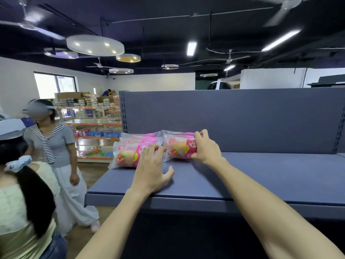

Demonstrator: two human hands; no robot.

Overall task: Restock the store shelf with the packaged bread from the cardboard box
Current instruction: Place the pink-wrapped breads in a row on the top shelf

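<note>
Nearest to the camera, two bare forearms reach forward over the front edge of a blue-grey store shelf [242, 176]. The left hand [151, 171] lies low over the shelf board with its fingers spread and nearly straight; the fingertips touch the right end of the left bread packet [127, 156], and the thumb points to the right, close above the board. The right hand [206, 146] grips the right bread packet [179, 147] at its right end, with the thumb under and the fingers curled over the top of the wrapper.

Both packets lie on the shelf board, at its left part, side by side and just touching. They are clear plastic with pink print and a picture of strawberries. Behind the left packet more packets of the same kind [140, 138] lie in a row toward the back panel [242, 118].

At the left, beside the shelf, two people stand in the aisle: one in a pale yellow top [16, 212], very near, and one in a grey top with wide white trousers [56, 146]. Further away stand orange shelves with goods [89, 116], a window [54, 84] and round ceiling lamps [95, 44].
</note>
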